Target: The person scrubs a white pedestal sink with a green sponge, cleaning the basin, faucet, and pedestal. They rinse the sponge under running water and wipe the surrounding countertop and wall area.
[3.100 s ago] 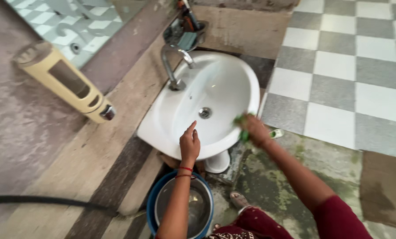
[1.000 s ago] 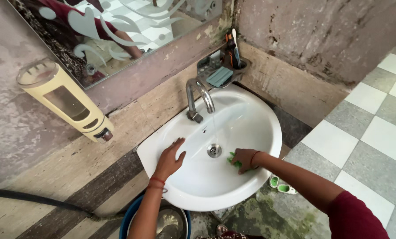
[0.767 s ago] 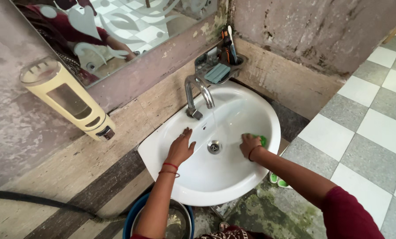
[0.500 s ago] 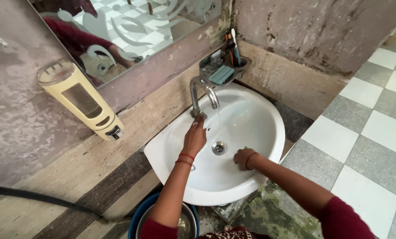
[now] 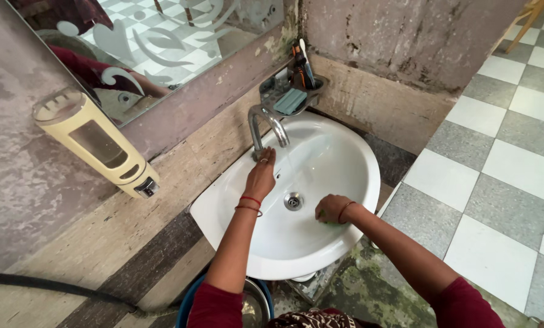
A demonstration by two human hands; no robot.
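Black hose [image 5: 47, 285]: laid along the foot of the wall at the far left, low in the view.

Cream soap dispenser [image 5: 92, 140]: fixed to the wall, tilted in the view, with a metal nozzle at its lower end; well apart from the basin.

Mirror [image 5: 150, 42]: mounted above the stone ledge, frosted with curling patterns; a dark red sleeve is reflected in it.

Blue bucket [image 5: 184, 304]: seen below the basin, partly covered by the left arm; a metal vessel is held inside it.

Left hand [image 5: 261, 176]: laid at the base of the metal tap [image 5: 266, 124], fingertips touching the tap's foot at the back rim of the basin. Fingers are held loosely together; whether anything is pinched cannot be told. Red threads are worn at the wrist.

White washbasin [image 5: 351, 158]: round, wall-mounted, with a metal drain [image 5: 293, 201] at its centre.

Wall caddy [image 5: 287, 91]: set above the tap; a teal bar and upright toothbrushes are held in it.

Right hand [image 5: 334, 208]: pressed down inside the bowl, just right of the drain, fingers curled and closed over a green scrubber [image 5: 326, 218]. Only a small green edge is shown under the palm, against the basin's inner wall.

Chequered floor tiles [image 5: 502, 152]: grey and white, spread to the right.
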